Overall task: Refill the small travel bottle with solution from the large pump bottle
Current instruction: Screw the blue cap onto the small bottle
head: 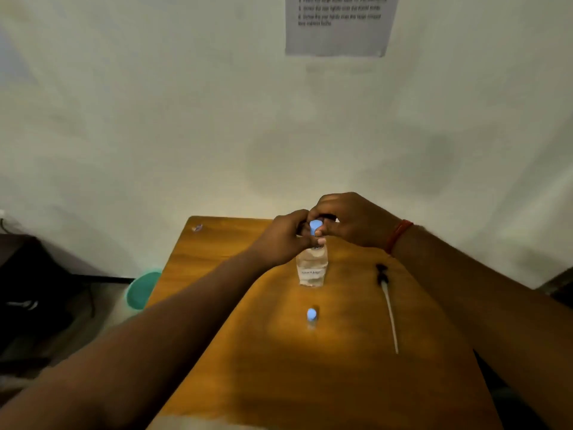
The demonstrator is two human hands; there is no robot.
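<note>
A teal round plastic tub sits on the floor left of the wooden bench. Mid-bench, the left hand grips the clear large bottle at its neck while the right hand has its fingers pinched round the blue cap on top. The small blue-capped travel bottle stands nearer, and the black pump head with its white tube lies to the right.

Large bottle stands upright on the table, mid-far. My left hand and right hand meet at its top, round the cap. Small bottle stands nearer me. Pump lies right of both. Basin is off the table's left edge. Paper is on the wall behind.
</note>
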